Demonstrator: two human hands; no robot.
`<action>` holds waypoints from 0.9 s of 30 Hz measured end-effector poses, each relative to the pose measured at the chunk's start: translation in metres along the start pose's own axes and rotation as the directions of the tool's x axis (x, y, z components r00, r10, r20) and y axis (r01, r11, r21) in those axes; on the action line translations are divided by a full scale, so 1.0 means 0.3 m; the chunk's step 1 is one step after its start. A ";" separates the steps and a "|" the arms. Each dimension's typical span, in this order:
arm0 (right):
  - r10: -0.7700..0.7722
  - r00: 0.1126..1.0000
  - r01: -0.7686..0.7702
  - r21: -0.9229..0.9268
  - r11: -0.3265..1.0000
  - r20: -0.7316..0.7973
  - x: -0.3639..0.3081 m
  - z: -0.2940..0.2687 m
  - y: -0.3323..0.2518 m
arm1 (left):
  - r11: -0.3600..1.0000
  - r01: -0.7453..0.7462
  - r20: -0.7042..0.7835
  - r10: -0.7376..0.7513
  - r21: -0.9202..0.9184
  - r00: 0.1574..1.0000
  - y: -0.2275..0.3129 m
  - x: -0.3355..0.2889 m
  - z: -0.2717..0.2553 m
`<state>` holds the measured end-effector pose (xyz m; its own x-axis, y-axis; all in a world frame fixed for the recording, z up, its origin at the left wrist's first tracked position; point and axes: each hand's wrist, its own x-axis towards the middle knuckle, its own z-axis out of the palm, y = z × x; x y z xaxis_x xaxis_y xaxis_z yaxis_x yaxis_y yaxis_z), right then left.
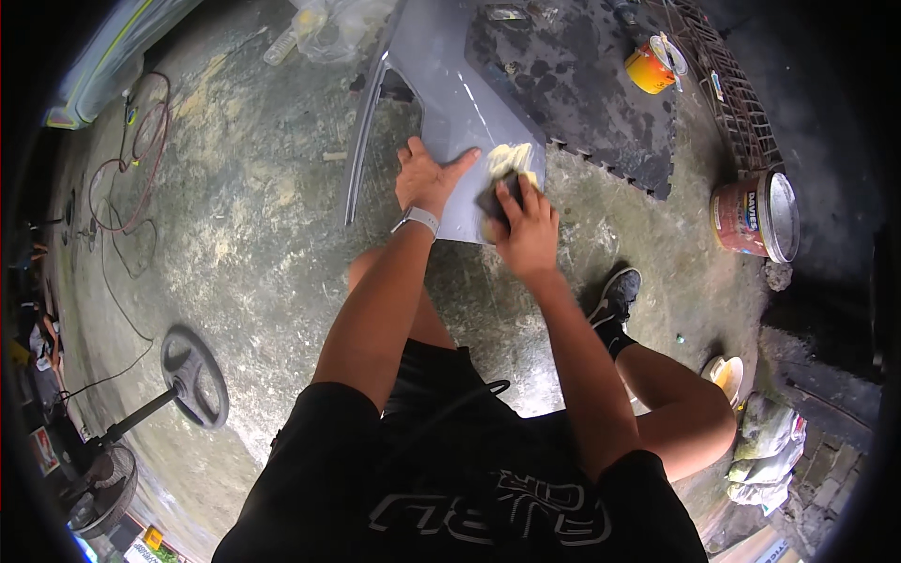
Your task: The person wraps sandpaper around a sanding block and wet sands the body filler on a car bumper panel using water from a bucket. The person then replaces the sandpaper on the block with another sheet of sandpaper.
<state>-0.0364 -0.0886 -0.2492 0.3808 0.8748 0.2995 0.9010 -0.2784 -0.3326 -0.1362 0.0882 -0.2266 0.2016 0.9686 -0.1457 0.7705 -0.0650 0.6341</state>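
A grey car body panel with a window-like opening lies in front of me. My left hand is at the panel's inner edge, fingers bent over the rim of the opening and thumb stretched across the grey surface. In my right hand is a dark sanding block, pressed onto the panel near its lower right corner. Pale yellow filler is smeared just beyond the block, partly covered by my fingers.
A dark mat lies right of the panel, bearing a yellow-orange can. A red-brown bucket stands farther right. At left are a steering wheel on a shaft, a fan and a hose. Plastic bags lie at the back.
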 end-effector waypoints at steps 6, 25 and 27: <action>0.054 0.996 -0.058 -0.064 0.996 -0.070 0.081 0.039 0.034 | 1.000 -0.005 0.012 0.005 0.007 1.000 0.008 -0.001 0.012; -0.026 0.999 0.025 0.009 1.000 0.042 -0.206 -0.017 -0.075 | 0.998 0.012 0.015 -0.013 0.058 1.000 0.009 -0.009 -0.012; -0.019 1.000 0.019 0.033 0.999 0.014 -0.156 -0.020 -0.057 | 0.998 0.009 -0.003 -0.009 0.056 1.000 -0.004 -0.003 -0.002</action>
<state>-0.0684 -0.1273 -0.2523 0.3608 0.8853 0.2934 0.9006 -0.2490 -0.3562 -0.1377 0.0875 -0.2269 0.1930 0.9697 -0.1495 0.8050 -0.0694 0.5892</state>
